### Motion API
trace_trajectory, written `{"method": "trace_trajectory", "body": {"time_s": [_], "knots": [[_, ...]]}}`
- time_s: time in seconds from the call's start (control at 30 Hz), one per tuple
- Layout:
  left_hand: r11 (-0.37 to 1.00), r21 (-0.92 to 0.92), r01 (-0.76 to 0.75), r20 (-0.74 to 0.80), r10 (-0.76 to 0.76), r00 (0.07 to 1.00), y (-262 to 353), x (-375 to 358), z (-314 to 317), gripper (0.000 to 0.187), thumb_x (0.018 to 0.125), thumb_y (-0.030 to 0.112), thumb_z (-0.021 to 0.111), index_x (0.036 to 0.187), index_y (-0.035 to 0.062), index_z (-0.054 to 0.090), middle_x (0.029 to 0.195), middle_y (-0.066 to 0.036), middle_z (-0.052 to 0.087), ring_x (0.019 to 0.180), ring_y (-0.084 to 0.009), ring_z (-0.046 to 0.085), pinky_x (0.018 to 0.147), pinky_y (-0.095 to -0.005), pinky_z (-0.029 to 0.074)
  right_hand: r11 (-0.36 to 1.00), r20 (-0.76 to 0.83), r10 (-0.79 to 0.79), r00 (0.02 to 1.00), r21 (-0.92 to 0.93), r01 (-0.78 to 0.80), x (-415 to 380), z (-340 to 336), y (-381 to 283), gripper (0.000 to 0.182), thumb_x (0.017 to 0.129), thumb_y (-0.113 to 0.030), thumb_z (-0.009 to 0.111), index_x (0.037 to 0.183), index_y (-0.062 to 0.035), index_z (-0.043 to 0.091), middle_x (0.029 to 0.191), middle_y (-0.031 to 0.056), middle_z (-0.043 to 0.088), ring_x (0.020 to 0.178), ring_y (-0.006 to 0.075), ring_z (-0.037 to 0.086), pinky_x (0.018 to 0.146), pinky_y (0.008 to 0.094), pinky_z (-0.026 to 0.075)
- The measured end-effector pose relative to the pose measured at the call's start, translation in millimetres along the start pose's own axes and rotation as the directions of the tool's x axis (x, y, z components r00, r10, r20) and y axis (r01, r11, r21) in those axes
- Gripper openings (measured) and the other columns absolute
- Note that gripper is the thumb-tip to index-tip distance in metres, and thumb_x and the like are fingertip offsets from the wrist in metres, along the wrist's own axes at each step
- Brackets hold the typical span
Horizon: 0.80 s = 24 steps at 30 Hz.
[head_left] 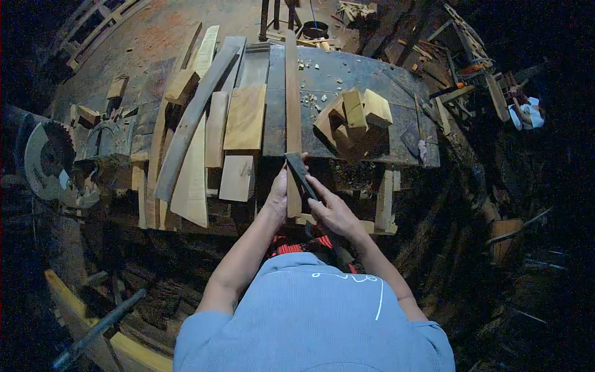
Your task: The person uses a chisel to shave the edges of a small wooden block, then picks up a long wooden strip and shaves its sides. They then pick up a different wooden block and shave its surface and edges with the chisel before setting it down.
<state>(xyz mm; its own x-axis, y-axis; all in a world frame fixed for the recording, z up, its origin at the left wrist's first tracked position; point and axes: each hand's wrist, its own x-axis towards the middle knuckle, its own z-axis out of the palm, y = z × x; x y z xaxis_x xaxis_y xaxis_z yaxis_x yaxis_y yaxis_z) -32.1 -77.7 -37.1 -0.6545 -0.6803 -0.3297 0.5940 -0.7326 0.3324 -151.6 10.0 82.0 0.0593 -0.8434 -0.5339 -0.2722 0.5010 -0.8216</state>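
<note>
A long narrow wooden strip (292,93) runs from the far part of the workbench toward me, its near end beyond the bench edge. My left hand (280,191) is closed around the strip near that end, fingers partly hidden beneath it. In my right hand (334,214) is a dark, flat, straight-edged tool (299,170), its far end lying across the strip's top. Its exact kind cannot be made out. Beside the strip on the left lie a thick wooden block (245,118) and a paler block (236,178).
Several boards (204,130) lie lengthwise on the workbench (347,65). Wood blocks (354,111) are stacked at its right, near scattered chips. A toothed circular saw blade (52,149) stands at far left. Another person (527,113) is at far right. A metal pipe (102,328) juts up lower left.
</note>
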Motion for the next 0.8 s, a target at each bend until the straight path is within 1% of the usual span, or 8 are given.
{"method": "trace_trajectory", "body": {"time_s": [0.07, 0.23, 0.3, 0.33, 0.4, 0.5, 0.57, 0.8], "knots": [[0.994, 0.095, -0.054, -0.077, 0.062, 0.995, 7, -3, 9, 0.048, 0.089, 0.045, 0.036, 0.112, 0.0041, 0.047, 0.077, -0.005, 0.056, 0.071, -0.0158, 0.057, 0.066, -0.0300, 0.050, 0.995, -0.025, -0.089, 0.996, -0.054, 0.087, -5, 2, -3, 0.054, 0.085, -0.015, 0.044, 0.135, -0.0151, 0.025, 0.066, 0.0024, 0.047, 0.056, 0.0090, 0.045, 0.051, 0.0244, 0.040], [0.990, 0.142, 0.004, -0.212, 0.026, 0.977, 20, -12, 18, 0.058, 0.083, 0.056, 0.039, 0.112, 0.0069, 0.047, 0.078, -0.001, 0.052, 0.066, -0.0112, 0.053, 0.062, -0.0248, 0.047, 0.992, 0.055, -0.047, 0.997, -0.118, 0.053, -40, 0, 1, 0.053, 0.086, -0.016, 0.043, 0.135, -0.0156, 0.025, 0.068, 0.0034, 0.049, 0.054, 0.0088, 0.045, 0.050, 0.0239, 0.040], [0.992, 0.125, -0.010, -0.212, 0.036, 0.977, 20, -12, 24, 0.054, 0.085, 0.054, 0.039, 0.110, 0.0065, 0.048, 0.076, -0.002, 0.051, 0.065, -0.0118, 0.053, 0.061, -0.0261, 0.048, 0.984, 0.115, -0.033, 0.993, -0.171, 0.053, -57, -3, 11, 0.054, 0.084, -0.028, 0.047, 0.134, -0.0185, 0.027, 0.122, 0.0216, 0.045, 0.111, 0.0304, 0.047, 0.091, 0.0352, 0.037], [0.992, 0.123, -0.006, -0.212, 0.033, 0.977, 20, -11, 24, 0.054, 0.085, 0.054, 0.039, 0.110, 0.0065, 0.048, 0.076, -0.002, 0.051, 0.065, -0.0118, 0.053, 0.061, -0.0261, 0.048, 0.993, 0.136, -0.009, 0.991, -0.118, 0.025, -66, -5, 10, 0.055, 0.084, -0.028, 0.047, 0.134, -0.0179, 0.027, 0.125, 0.0206, 0.042, 0.117, 0.0321, 0.041, 0.096, 0.0358, 0.033], [0.998, 0.066, 0.000, -0.099, 0.007, 0.995, 19, -9, 24, 0.052, 0.085, 0.051, 0.040, 0.111, 0.0061, 0.048, 0.076, -0.004, 0.051, 0.065, -0.0122, 0.053, 0.059, -0.0277, 0.049, 0.992, 0.133, 0.052, 0.990, -0.119, -0.036, -82, -7, 12, 0.055, 0.084, -0.029, 0.047, 0.134, -0.0182, 0.027, 0.125, 0.0205, 0.042, 0.115, 0.0326, 0.042, 0.095, 0.0360, 0.034], [0.998, 0.062, -0.005, -0.059, 0.009, 0.998, 13, -5, 21, 0.050, 0.087, 0.048, 0.040, 0.111, 0.0060, 0.047, 0.077, -0.004, 0.051, 0.066, -0.0124, 0.053, 0.060, -0.0285, 0.049, 0.987, 0.123, 0.094, 0.988, -0.144, -0.076, -98, -8, 18, 0.055, 0.084, -0.029, 0.047, 0.133, -0.0191, 0.027, 0.123, 0.0202, 0.044, 0.112, 0.0341, 0.045, 0.092, 0.0369, 0.036], [0.999, 0.050, -0.013, -0.089, 0.017, 0.996, 6, -4, 21, 0.049, 0.088, 0.047, 0.038, 0.113, 0.0053, 0.047, 0.078, -0.005, 0.052, 0.067, -0.0137, 0.053, 0.061, -0.0300, 0.050, 0.988, 0.152, 0.153, 0.976, -0.045, -0.148, -106, -9, 14, 0.055, 0.084, -0.030, 0.047, 0.134, -0.0199, 0.025, 0.121, 0.0202, 0.047, 0.107, 0.0339, 0.049, 0.089, 0.0369, 0.039], [0.998, 0.011, -0.069, -0.073, 0.069, 0.995, -5, -1, 21, 0.050, 0.088, 0.048, 0.037, 0.111, 0.0045, 0.047, 0.079, -0.004, 0.050, 0.067, -0.0128, 0.052, 0.060, -0.0294, 0.049, 0.994, 0.103, 0.056, 0.993, -0.100, -0.046, -113, -5, 36, 0.058, 0.084, -0.030, 0.048, 0.135, -0.0218, 0.023, 0.109, 0.0207, 0.052, 0.096, 0.0312, 0.055, 0.084, 0.0348, 0.041]]}}
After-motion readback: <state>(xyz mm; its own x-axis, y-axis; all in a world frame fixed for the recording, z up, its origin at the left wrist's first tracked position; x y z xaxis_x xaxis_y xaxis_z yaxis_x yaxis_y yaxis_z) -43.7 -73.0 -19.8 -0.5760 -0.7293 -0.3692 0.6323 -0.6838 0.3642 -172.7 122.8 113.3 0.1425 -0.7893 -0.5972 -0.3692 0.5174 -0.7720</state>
